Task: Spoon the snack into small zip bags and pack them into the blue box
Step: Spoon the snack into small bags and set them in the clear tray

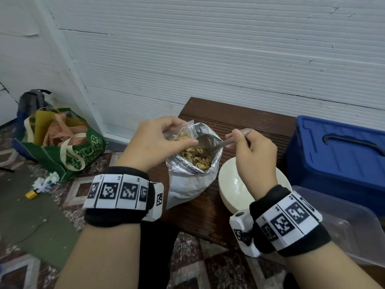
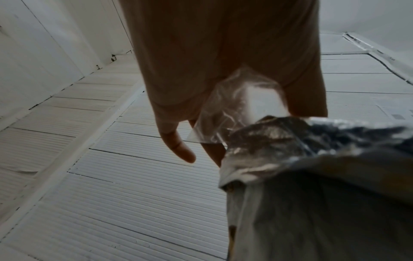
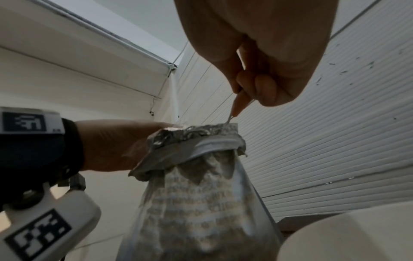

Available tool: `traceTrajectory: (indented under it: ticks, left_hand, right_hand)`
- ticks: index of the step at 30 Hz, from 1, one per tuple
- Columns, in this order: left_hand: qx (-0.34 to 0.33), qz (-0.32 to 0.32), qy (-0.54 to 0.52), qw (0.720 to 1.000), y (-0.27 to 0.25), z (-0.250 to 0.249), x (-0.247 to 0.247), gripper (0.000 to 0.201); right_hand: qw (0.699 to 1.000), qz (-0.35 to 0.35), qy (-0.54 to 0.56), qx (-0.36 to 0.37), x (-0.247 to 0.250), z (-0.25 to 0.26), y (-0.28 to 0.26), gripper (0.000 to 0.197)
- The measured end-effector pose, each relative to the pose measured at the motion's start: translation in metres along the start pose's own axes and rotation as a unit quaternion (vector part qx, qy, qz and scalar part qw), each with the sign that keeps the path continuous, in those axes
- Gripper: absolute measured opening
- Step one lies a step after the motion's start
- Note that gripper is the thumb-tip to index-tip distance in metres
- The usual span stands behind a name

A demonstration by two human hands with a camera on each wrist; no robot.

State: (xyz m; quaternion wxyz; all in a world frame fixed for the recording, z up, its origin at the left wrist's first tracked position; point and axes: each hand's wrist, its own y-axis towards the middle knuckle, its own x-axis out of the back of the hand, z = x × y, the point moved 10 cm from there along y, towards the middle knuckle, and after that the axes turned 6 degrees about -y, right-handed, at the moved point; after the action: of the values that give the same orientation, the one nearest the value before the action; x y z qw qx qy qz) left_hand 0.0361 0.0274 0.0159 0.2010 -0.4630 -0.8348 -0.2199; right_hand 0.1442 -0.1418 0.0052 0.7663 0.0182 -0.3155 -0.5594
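Observation:
A silver foil snack bag (image 1: pixel 188 176) stands open on the brown bench (image 1: pixel 245 119), with yellowish snack pieces (image 1: pixel 195 156) showing inside. My left hand (image 1: pixel 158 140) holds a small clear zip bag (image 1: pixel 183 133) over the foil bag's mouth, with some snack inside it. My right hand (image 1: pixel 252 149) pinches the handle of a metal spoon (image 1: pixel 210 141), whose bowl sits at the zip bag's opening. From the left wrist the zip bag (image 2: pixel 234 106) hangs from the fingers above the foil bag (image 2: pixel 312 176). From the right wrist the spoon (image 3: pixel 232 116) dips into the foil bag (image 3: pixel 201 194). The blue box (image 1: pixel 337 151) stands shut at the right.
A cream bowl (image 1: pixel 231 184) sits on the bench beside the foil bag, under my right wrist. A clear plastic container (image 1: pixel 343 222) lies at the near right. On the floor to the left are a green tote bag (image 1: pixel 62 142), crumpled paper and a small yellow object (image 1: pixel 31 193).

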Motion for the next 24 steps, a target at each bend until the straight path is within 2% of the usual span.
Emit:
traceTrajectory:
  ticks: [5,11,17,20,24]
  left_hand:
    - [0.002,-0.001,-0.006,1.0,-0.001,0.001,0.0,0.03]
    - [0.001,-0.005,-0.008,1.0,-0.002,0.0,0.003,0.033]
    - [0.014,-0.014,0.0,1.0,-0.004,0.002,0.009,0.034]
    - [0.018,-0.013,0.018,1.0,-0.004,0.004,0.009,0.043]
    - [0.017,0.005,0.043,0.999,-0.001,0.004,0.004,0.054]
  right_hand:
    - [0.995,0.001,0.035,-0.092,-0.001,-0.017,0.001,0.033]
    - [0.986,-0.038,0.064,-0.149,0.013,-0.03,0.006,0.036]
    - [0.98,-0.091,0.086,-0.153,0.046,-0.026,0.017,0.03]
    - [0.977,-0.11,0.099,-0.156,0.06,-0.024,0.021,0.029]
    - [0.977,-0.096,0.11,-0.155,0.056,-0.021,0.024,0.028]
